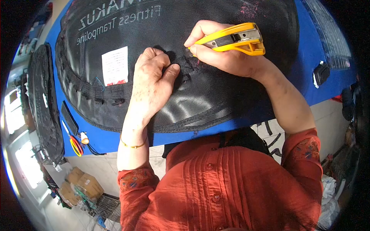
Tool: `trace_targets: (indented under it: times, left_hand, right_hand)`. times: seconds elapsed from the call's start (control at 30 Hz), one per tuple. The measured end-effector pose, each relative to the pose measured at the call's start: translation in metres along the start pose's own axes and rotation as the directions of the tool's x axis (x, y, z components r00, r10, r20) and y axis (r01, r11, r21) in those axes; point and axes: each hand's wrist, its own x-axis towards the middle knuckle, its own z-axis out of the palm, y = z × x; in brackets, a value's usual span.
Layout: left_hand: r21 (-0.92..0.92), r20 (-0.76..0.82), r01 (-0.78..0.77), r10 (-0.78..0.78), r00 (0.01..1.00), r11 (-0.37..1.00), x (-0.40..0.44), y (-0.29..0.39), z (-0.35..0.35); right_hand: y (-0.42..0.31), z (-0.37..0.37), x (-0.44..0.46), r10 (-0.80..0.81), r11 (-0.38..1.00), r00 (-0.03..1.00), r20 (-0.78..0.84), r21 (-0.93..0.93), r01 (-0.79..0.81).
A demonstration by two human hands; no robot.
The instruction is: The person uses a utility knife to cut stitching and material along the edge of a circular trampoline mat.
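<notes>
Working at a blue-covered table [101,140], a person in a rust-red buttoned shirt [216,181] has both bare hands on a large, rounded mat of black woven mesh [269,34], seen in the head view. The left hand [150,77], at centre, lies curled on the mesh; whether it pinches any fabric cannot be told. The right hand [227,59], upper right of centre, grips a yellow-framed hand tool with metal and black parts [239,37], its tip angled towards the left hand near the black fabric tabs. Good practice, as judged here, is to hold the mesh taut and flat beside the tip, keep the left fingertips out of its line, and use short, controlled strokes that spare the weave.

The mat fills the upper centre of the frame, glossy in patches and rippled towards its lower edge. Pale lettering, upside down, includes "Fitness Trampoline"; a white printed label [115,65] lies left of the left hand, above a band of dark tabs [111,93]. Scissors with red and yellow handles [76,146] rest at lower left.
</notes>
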Motion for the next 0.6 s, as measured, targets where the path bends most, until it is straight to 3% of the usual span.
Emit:
trace_targets:
  times: [0.2, 0.3, 0.37, 0.43, 0.57, 0.6]
  left_hand:
    - [-0.004, 0.0, 0.002, -0.002, 1.0, 1.0, 0.0, 0.002, -0.001]
    - [-0.011, -0.003, -0.007, 0.007, 1.0, 1.0, 0.0, 0.0, 0.001]
    - [-0.023, -0.014, -0.028, 0.027, 1.0, 0.999, -0.001, -0.001, 0.002]
    - [-0.022, -0.013, -0.019, 0.019, 1.0, 1.0, -0.001, -0.001, 0.001]
    - [-0.022, -0.006, -0.021, 0.021, 1.0, 1.0, -0.001, -0.001, 0.0]
    - [-0.024, -0.007, -0.022, 0.022, 1.0, 0.999, -0.001, -0.001, 0.0]
  right_hand:
    - [0.001, -0.002, 0.0, -0.032, 0.999, 0.999, 0.025, 0.025, 0.031]
    - [0.001, -0.006, -0.001, 0.028, 0.997, 0.998, 0.048, 0.067, -0.032]
    - [0.002, -0.008, -0.002, -0.054, 0.997, 0.99, 0.128, -0.04, 0.059]
    - [-0.002, -0.01, -0.002, -0.058, 0.998, 0.982, 0.182, -0.007, 0.061]
    - [-0.009, -0.013, 0.002, 0.167, 0.974, 0.971, 0.172, 0.123, -0.189]
    - [-0.007, -0.012, 0.002, 0.168, 0.974, 0.971, 0.173, 0.121, -0.19]
